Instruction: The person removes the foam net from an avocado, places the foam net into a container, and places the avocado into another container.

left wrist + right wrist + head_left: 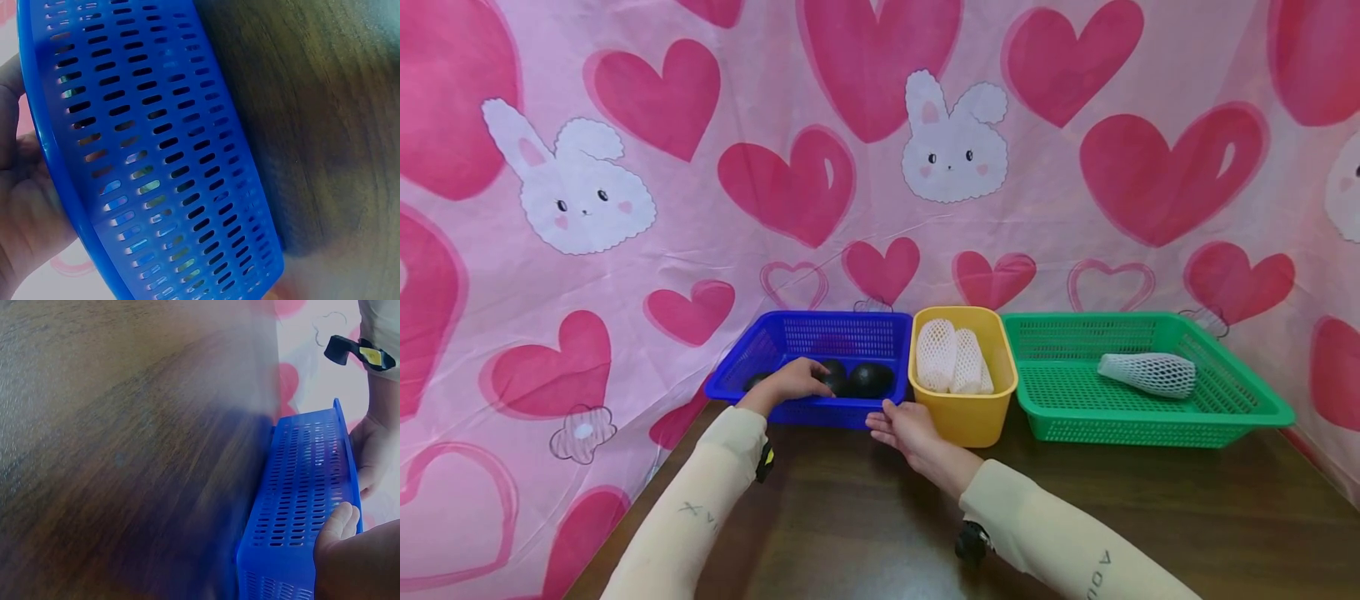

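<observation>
My left hand [797, 380] reaches over the front rim of a blue basket [842, 414]. Its fingertips are right at a dark, oval, avocado-like fruit [834, 377]; their grip is hidden. A second dark fruit [871, 380] lies to the right, and another [756, 380] shows partly at the left. In the left wrist view, the basket's slotted wall [156, 137] stands in front of part of the left hand [28, 212]. My right hand [910, 432], fingers extended, is at the basket's front right corner, its thumb by the rim.
Right beside the blue basket stands a yellow bin [966, 421] with several white foam net sleeves [937, 357] upright in it. Further right, a green basket [1138, 431] holds one foam net sleeve [1150, 374]. All stand on a brown wooden table [850, 517] before a pink heart-patterned cloth [1045, 208].
</observation>
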